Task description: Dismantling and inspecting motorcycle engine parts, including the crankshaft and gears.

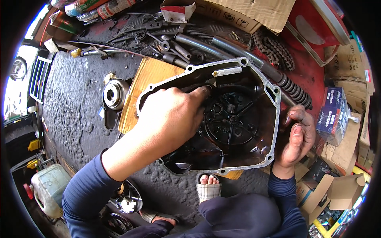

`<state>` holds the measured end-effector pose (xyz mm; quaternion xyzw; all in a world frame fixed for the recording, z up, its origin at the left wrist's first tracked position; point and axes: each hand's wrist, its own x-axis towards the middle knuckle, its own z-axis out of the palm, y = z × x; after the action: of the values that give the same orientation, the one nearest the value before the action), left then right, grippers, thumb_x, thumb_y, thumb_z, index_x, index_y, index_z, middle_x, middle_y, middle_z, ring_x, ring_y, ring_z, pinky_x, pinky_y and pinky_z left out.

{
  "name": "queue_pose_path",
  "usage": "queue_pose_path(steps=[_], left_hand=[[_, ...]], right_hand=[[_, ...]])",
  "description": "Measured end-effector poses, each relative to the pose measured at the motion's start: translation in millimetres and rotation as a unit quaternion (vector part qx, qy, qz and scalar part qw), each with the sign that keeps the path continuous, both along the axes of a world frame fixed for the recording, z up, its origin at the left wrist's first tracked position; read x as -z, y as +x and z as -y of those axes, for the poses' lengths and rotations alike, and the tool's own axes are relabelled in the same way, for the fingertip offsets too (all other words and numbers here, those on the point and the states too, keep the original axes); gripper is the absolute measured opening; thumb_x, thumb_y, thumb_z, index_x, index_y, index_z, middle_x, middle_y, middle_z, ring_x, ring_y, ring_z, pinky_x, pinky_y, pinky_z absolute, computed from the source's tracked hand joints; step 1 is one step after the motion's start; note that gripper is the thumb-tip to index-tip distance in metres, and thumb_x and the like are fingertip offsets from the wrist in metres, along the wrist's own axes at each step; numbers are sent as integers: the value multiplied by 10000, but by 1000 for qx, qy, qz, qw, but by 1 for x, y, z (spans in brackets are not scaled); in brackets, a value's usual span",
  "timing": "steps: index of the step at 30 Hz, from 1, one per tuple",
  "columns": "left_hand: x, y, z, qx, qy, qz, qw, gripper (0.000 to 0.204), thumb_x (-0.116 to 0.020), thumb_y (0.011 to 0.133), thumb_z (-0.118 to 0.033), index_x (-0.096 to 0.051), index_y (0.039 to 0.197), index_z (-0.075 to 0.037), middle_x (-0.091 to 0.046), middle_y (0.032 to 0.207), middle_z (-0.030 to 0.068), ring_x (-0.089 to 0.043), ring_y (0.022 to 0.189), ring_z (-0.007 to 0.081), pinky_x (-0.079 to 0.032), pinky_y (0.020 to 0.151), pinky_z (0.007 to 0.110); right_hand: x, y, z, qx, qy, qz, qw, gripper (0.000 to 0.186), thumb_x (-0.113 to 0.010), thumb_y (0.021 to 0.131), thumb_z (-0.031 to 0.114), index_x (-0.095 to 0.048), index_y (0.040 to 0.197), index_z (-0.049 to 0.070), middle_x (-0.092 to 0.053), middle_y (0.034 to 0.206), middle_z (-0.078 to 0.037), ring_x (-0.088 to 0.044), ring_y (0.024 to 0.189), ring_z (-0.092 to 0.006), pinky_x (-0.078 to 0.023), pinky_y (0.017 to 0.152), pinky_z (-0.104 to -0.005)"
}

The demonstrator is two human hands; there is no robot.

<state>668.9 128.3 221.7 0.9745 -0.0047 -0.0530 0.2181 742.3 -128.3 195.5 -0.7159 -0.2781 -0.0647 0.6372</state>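
A large dark engine side cover (238, 119) with a silvery gasket rim lies inside-up on a piece of cardboard (149, 79) on the oily ground. My left hand (170, 117) reaches into the cover from the left, its fingertips pressed near the upper inner wall; what they pinch is hidden. My right hand (297, 137) grips the cover's right rim, thumb on top. The round ribbed hub in the cover's middle is visible between the two hands.
A round metal clutch part (114, 94) sits left of the cardboard. Tools, tubes, a spring (295, 89) and a drive chain (274, 45) lie behind. Cardboard boxes stack at right, a blue box (335, 113) among them. A plastic jug (49, 188) stands lower left. My sandalled foot (208, 186) is below the cover.
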Motion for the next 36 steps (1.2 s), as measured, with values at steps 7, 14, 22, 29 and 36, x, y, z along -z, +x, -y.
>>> queue_pose_path(steps=[7,14,22,29,36], left_hand=[[1,2,-4,-22,71,-53,996,179,-670,781,-171,-601,899,-55,-599,641,171,-628,634,369,-503,577,437],[-9,-16,-31,-60,-30,38,997,162,-669,770,-104,-646,919,-44,-617,677,179,-620,597,354,-502,573,388],[-13,-16,-30,60,122,-52,989,214,-585,858,-183,-675,1028,-89,-650,684,135,-663,652,325,-531,598,417],[-4,-12,-15,190,254,-122,940,137,-583,814,-133,-718,826,-117,-670,694,78,-680,655,233,-515,547,344],[-4,-19,-1,199,297,-94,929,119,-595,795,-123,-694,826,-67,-668,676,40,-683,661,192,-491,517,319]], right_hand=[[-1,-2,2,-2,-7,-3,1000,314,-561,906,251,-592,1035,-33,-542,890,-98,-476,745,-118,-386,664,-238],[0,-1,3,2,-6,5,1000,317,-563,905,249,-593,1045,-34,-552,915,-110,-474,751,-118,-378,666,-232],[1,1,0,4,-9,15,1000,290,-568,902,217,-595,1035,-39,-559,929,-116,-484,764,-127,-394,682,-243],[0,0,0,2,-2,-2,1000,282,-570,899,208,-594,1027,-42,-562,927,-117,-490,767,-131,-401,691,-249],[-1,-1,2,0,-12,21,1000,274,-570,902,197,-595,1032,-43,-562,927,-117,-495,771,-127,-401,691,-245]])
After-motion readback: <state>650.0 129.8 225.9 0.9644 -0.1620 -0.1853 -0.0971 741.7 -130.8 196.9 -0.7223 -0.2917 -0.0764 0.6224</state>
